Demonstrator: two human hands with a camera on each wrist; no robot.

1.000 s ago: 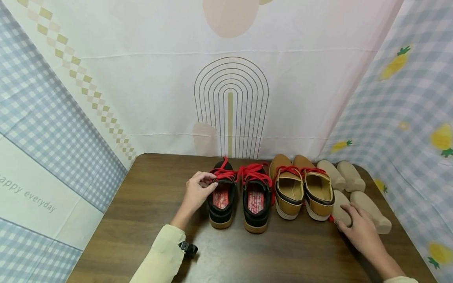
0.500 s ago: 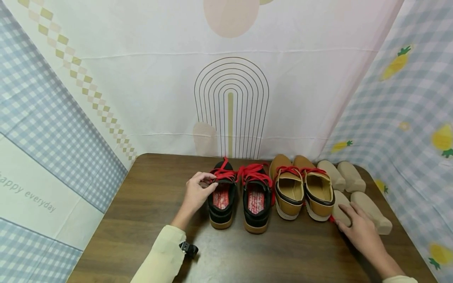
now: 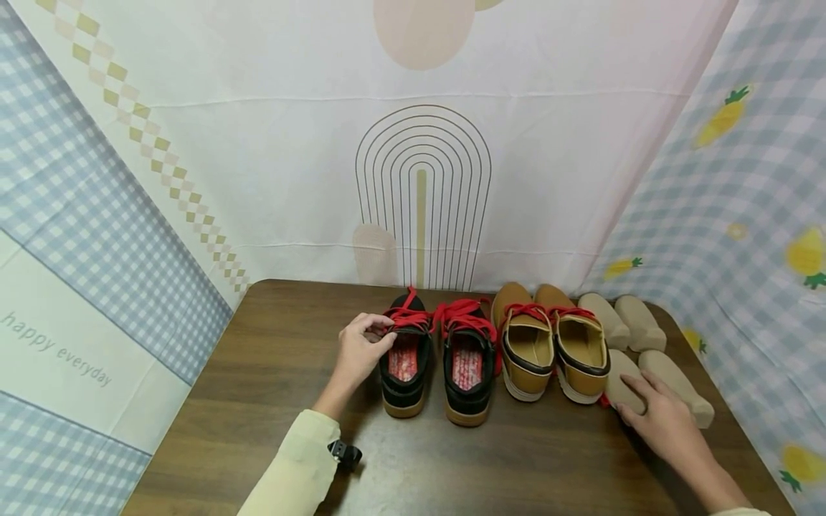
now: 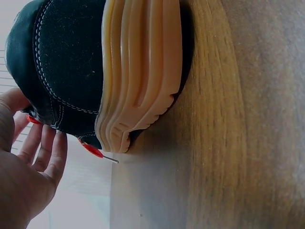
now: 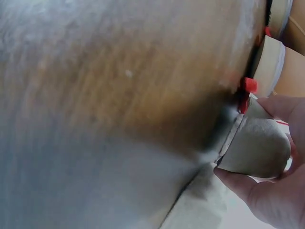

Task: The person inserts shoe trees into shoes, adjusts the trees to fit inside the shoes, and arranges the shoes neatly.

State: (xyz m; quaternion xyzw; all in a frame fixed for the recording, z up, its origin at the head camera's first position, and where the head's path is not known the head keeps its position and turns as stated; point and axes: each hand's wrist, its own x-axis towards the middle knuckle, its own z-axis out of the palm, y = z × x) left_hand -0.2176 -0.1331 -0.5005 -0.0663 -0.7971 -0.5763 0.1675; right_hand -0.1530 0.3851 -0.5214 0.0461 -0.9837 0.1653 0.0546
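My left hand (image 3: 364,349) is at the left black shoe (image 3: 403,398), with thumb and fingertips holding its upper edge beside the red laces (image 3: 408,315). In the left wrist view, the fingers lie against the shoe's dark side (image 4: 71,62) above its tan sole (image 4: 143,52). At the right, my right hand (image 3: 665,416) grips a beige foot-shaped shoe insert (image 3: 621,390), thumb on one side and fingers on the other. The right wrist view shows the insert's blunt end (image 5: 259,150) between thumb and finger. A second black shoe (image 3: 467,401) stands beside the first.
Two tan shoes (image 3: 525,376) with red laces stand between the black pair and the inserts. Other beige inserts (image 3: 640,322) lie at the table's right edge, one (image 3: 677,387) right beside my right hand. Printed cloth (image 3: 297,179) hangs behind the wooden table (image 3: 413,473).
My right hand and the beige insert have shifted very slightly towards me. The left hand stays at the black shoe.
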